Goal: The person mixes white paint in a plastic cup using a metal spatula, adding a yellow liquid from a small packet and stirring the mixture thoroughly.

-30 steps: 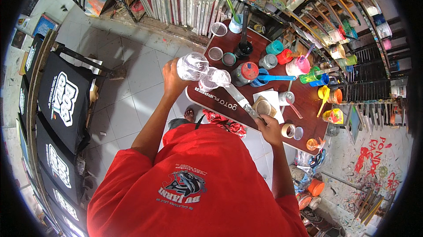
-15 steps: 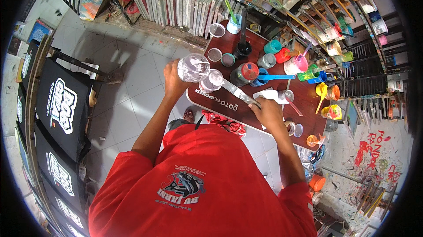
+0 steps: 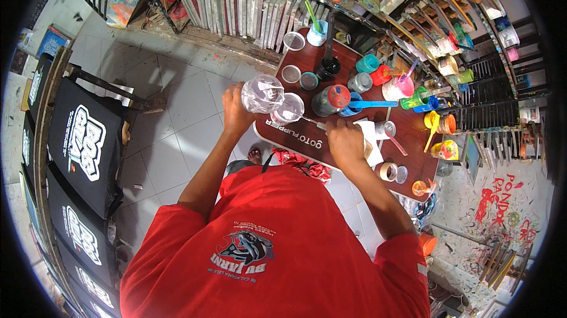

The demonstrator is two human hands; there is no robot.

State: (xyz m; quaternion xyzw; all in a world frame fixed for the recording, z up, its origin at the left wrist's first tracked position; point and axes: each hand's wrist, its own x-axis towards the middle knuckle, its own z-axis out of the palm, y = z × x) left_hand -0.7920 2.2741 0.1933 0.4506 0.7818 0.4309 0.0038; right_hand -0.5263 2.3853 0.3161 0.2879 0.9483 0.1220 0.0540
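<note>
My left hand grips a clear plastic jar, tilted over the table's near left corner. Right beside it, its rim touching or nearly touching, is a small jar with whitish contents. My right hand is closed round the handle of a flat spatula, now seen almost edge-on. The spatula's far end reaches the small jar's mouth; how deep it goes I cannot tell. Behind the spatula stand a dark jar with a red lid and a blue tub with a blue stick across it.
The dark red table bears several paint pots, including a pink one, a black one and a yellow one. White paper lies by my right hand. Black printed shirts hang on a rack at left. Frames stand under the back shelf.
My right hand has moved left and slightly up. The spatula has turned from its broad face to its edge. My left hand and the clear jar have shifted slightly right.
</note>
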